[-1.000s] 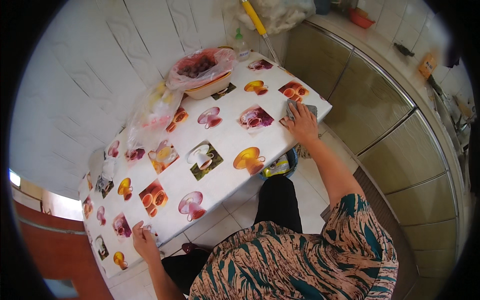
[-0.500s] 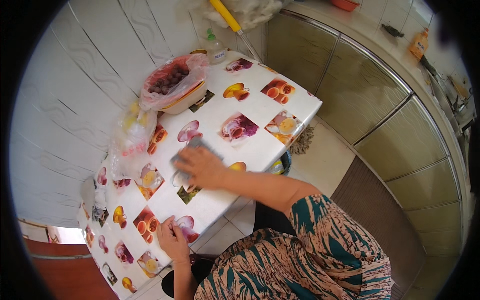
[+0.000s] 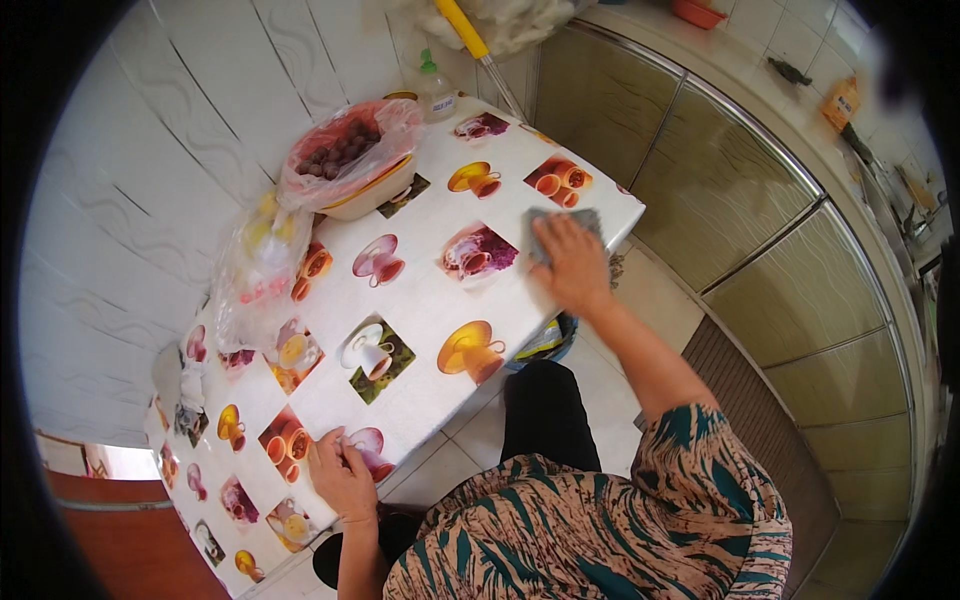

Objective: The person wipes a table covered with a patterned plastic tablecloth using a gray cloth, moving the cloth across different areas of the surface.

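Note:
A grey cloth (image 3: 587, 222) lies on the printed tablecloth (image 3: 420, 220) near the right edge of the table. My right hand (image 3: 572, 262) presses down on it from above, holding it against the surface with the arm stretched out. Much of the cloth is hidden beneath the palm and fingers. At the near edge, my left hand (image 3: 343, 480) rests on the tablecloth beside a printed pink cup, fingers apart and nothing in them.
Against the tiled wall stand a basin (image 3: 372, 200) lined with a pink bag of dark round fruit, a clear plastic bag (image 3: 262, 275) and a green-topped pump bottle (image 3: 437, 95). A yellow-handled pole (image 3: 462, 27) leans behind. Cabinets (image 3: 735, 170) line the right side.
My right hand has swept the cloth from the middle of the table to its right edge, uncovering a printed white cup. The left hand has stayed nearly in place.

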Demonstrator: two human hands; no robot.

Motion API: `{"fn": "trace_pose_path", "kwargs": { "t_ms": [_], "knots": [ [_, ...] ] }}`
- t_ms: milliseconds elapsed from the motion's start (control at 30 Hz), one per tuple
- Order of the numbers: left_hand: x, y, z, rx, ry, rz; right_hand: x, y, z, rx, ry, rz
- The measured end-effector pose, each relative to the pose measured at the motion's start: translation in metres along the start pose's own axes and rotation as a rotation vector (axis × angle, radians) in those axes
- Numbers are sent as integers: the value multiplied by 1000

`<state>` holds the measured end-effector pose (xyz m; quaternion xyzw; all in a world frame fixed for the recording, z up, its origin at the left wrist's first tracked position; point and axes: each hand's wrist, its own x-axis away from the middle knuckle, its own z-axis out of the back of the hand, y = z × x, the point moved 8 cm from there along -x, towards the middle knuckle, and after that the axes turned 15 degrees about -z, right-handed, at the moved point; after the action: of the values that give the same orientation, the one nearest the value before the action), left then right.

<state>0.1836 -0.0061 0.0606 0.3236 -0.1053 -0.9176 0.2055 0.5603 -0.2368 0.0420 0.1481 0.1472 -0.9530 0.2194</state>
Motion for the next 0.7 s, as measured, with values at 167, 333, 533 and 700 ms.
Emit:
{"fn": "trace_pose_path", "kwargs": {
  "t_ms": [167,333,533,700],
  "knots": [
    [2,-2,1,-17,1,-4,70,-59,26,-160,-133,221],
    [4,-7,-3,-44,-20,11,-6,21,7,-135,38,-34],
    [0,0,-4,-87,-41,-11,-31,40,-3,57,51,-209],
    [2,-4,-3,-101,-51,6,61,-98,11,-144,-116,318]
  ]
}}
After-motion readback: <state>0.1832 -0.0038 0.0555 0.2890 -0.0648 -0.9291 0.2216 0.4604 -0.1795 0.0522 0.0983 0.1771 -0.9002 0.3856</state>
